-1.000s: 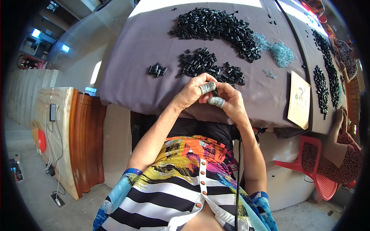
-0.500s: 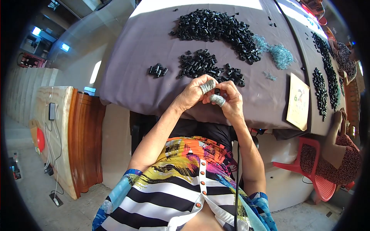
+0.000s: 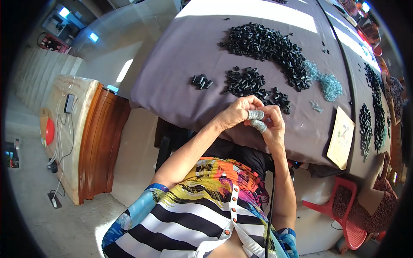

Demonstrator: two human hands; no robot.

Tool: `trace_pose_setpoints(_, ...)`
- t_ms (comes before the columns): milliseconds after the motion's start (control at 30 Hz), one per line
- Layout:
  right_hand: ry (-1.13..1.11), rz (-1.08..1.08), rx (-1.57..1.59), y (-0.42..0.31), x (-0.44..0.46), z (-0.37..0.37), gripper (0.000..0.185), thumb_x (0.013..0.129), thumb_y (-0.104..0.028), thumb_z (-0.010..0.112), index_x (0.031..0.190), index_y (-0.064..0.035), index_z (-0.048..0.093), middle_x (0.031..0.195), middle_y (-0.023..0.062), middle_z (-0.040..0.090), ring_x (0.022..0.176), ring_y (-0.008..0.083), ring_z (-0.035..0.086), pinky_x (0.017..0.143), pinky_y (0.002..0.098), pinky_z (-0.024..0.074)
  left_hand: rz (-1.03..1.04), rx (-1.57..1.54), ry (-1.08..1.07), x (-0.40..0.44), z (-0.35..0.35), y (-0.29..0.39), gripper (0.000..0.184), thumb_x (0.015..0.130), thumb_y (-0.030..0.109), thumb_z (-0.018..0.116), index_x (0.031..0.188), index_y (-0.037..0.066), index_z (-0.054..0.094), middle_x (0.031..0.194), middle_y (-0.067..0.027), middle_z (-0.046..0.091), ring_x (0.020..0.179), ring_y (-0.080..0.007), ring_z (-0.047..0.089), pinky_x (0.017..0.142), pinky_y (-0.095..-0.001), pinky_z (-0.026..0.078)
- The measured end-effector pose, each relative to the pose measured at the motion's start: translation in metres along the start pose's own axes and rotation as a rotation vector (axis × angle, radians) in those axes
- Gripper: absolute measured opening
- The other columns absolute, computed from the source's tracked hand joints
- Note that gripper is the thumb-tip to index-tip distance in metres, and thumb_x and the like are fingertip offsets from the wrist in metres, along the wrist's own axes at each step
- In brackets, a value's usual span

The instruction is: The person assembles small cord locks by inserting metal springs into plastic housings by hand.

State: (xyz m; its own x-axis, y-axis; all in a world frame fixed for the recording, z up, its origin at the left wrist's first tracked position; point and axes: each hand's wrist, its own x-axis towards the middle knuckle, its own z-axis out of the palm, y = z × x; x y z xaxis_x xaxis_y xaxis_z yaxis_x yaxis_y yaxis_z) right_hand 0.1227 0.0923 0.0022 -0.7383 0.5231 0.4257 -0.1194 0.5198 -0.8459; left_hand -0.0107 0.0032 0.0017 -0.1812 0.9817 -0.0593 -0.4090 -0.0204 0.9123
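Note:
My left hand (image 3: 239, 113) and my right hand (image 3: 274, 125) meet at the table's near edge, fingertips pinched together. Grey wrapping (image 3: 255, 115) covers the left thumb, and a similar grey wrap (image 3: 259, 125) is around the right thumb. Whatever lies between the fingertips is hidden by the fingers. Just beyond the hands is a pile of small black cylindrical pieces (image 3: 246, 82), its right part close to my right fingers. To the left sits a small cluster of the same pieces (image 3: 201, 81). A larger black heap (image 3: 269, 46) spreads farther back.
Tangled bluish, wiry small parts (image 3: 331, 87) lie right of the heap on the grey-brown tablecloth (image 3: 172, 56). A printed booklet (image 3: 341, 137) rests near the right edge. Another person sits at right by a red chair (image 3: 344, 202). A wooden cabinet (image 3: 101, 146) stands left.
The view has shifted, so the table and hands appear farther right and lower. A black piece visible between the fingers earlier is now hidden. The hands have stayed together.

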Motion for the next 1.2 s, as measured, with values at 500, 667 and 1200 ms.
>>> trace_pose_setpoints(500,-0.073,0.194,0.149,-0.005,-0.002,0.0,0.022,0.076,0.0,0.065,0.098,-0.0001,0.059,0.086,0.0037,0.051,0.071,0.0095,0.052,0.06,0.0209,0.045,0.298,0.684,0.616,-0.045,-0.047,0.035,0.012,0.079,-0.001,0.062,0.09,0.0,0.059,0.081,-0.0022,0.063,0.074,-0.0069,0.057,0.067,-0.0216,0.047)
trace_pose_setpoints(667,-0.065,0.21,0.14,-0.01,-0.001,0.001,0.018,0.076,0.005,0.062,0.094,0.0004,0.059,0.085,0.0046,0.053,0.069,0.0108,0.056,0.058,0.0227,0.0469,0.396,0.973,0.811,-0.051,-0.076,0.048,0.012,0.076,-0.003,0.06,0.086,0.003,0.063,0.076,-0.0053,0.062,0.066,-0.0111,0.058,0.06,-0.024,0.046)
trace_pose_setpoints(1200,-0.039,0.229,0.242,-0.01,-0.001,-0.002,0.011,0.079,0.003,0.06,0.091,0.0009,0.06,0.082,0.0036,0.052,0.066,0.0092,0.055,0.054,0.0213,0.048,0.633,1.403,0.834,-0.028,-0.051,0.045,0.019,0.069,0.002,0.064,0.087,0.005,0.058,0.09,-0.0107,0.054,0.085,-0.0289,0.054,0.073,-0.0388,0.044)
